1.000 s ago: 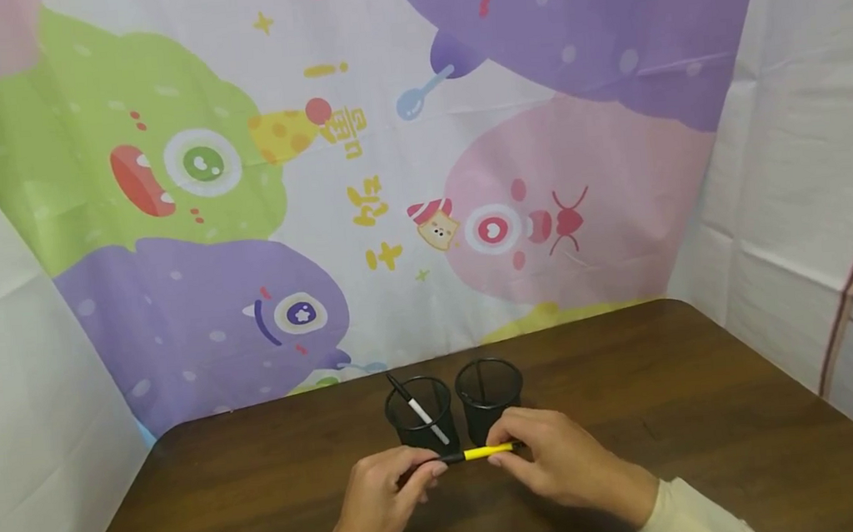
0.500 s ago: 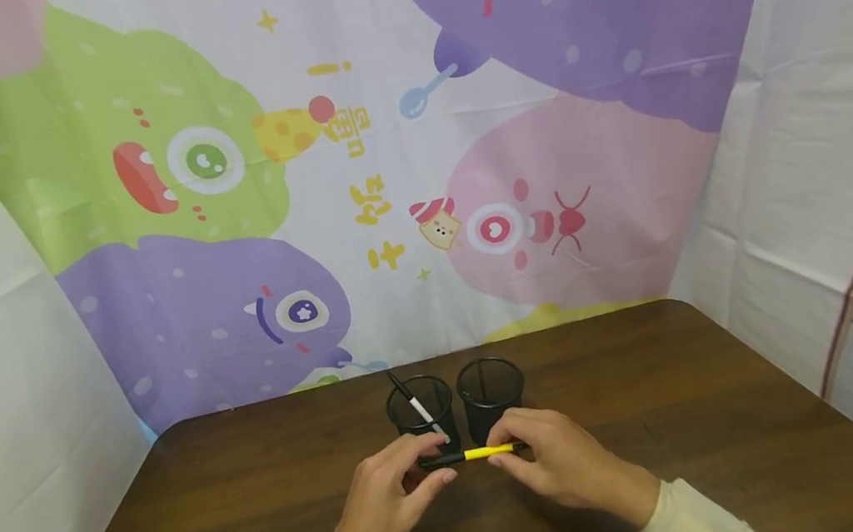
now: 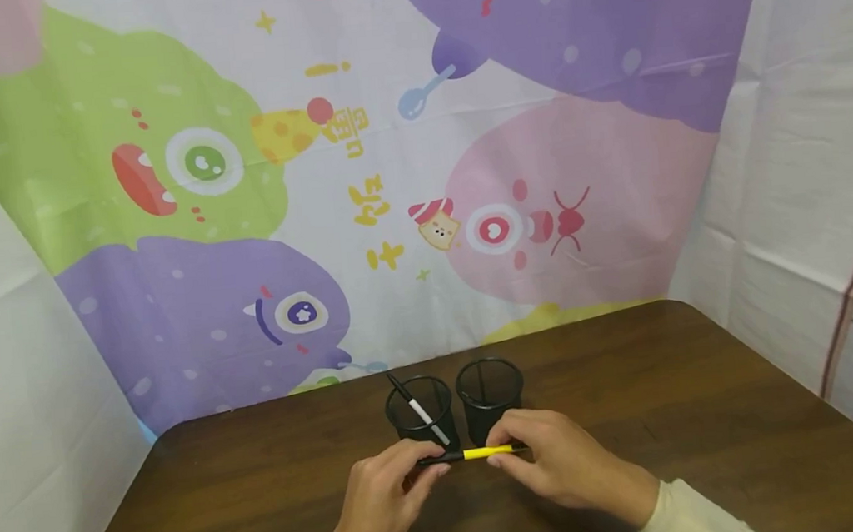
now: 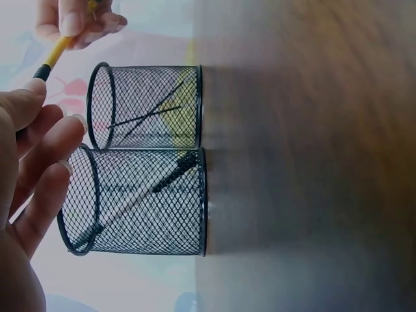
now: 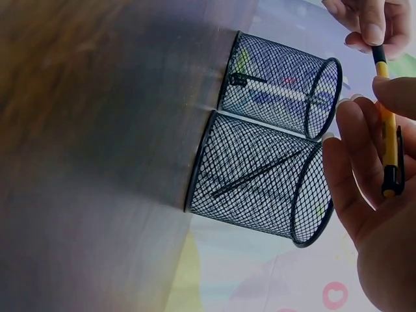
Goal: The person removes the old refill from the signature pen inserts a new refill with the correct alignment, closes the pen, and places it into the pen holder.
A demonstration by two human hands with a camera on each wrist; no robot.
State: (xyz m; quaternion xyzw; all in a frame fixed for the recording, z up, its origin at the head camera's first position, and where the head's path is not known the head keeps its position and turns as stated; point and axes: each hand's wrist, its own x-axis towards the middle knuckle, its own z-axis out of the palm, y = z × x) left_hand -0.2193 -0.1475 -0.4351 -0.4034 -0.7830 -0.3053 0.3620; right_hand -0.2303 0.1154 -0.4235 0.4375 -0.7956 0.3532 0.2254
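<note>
Pinching the black end of a yellow-and-black click pen (image 3: 479, 453), a person's left hand (image 3: 378, 488) shares it with the right hand (image 3: 568, 462), whose thumb and fingers clamp the yellow barrel. It lies level above the dark table (image 3: 707, 394), just nearer than two mesh cups: the left cup (image 3: 408, 438) holds a leaning black-and-white marker (image 3: 417, 407); the right hand partly covers the right cup (image 3: 479, 420).

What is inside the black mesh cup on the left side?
One black-and-white marker leans inside this cup; the mesh partly covers it, so any small print cannot be read.
</note>
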